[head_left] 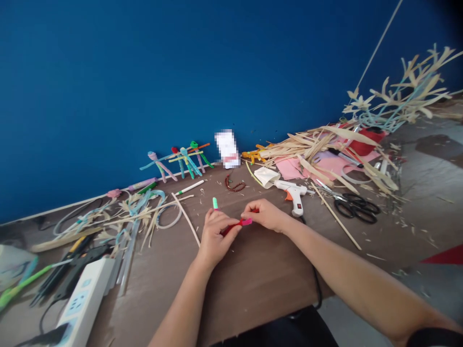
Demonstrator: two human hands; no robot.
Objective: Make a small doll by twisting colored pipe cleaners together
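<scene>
Both hands meet over the front middle of the table. My left hand (216, 234) pinches one side of a small red and pink piece (246, 222), which looks like a bent pipe cleaner. On its other side, my right hand (265, 215) has its fingertips closed on the red part; the fingers partly cover it. A light green tip (215, 203) stands up just behind my left hand, and I cannot tell whether that hand holds it. To the right of my right hand lies a white glue gun (294, 195) with an orange trigger.
Several pipe-cleaner figures (186, 161) lean on the blue wall. Black-handled scissors (356, 206) lie at the right, near heaped pale strips (307, 144). A brown bead bracelet (235, 185) is behind my hands. A white power strip (85, 299) sits at the left front.
</scene>
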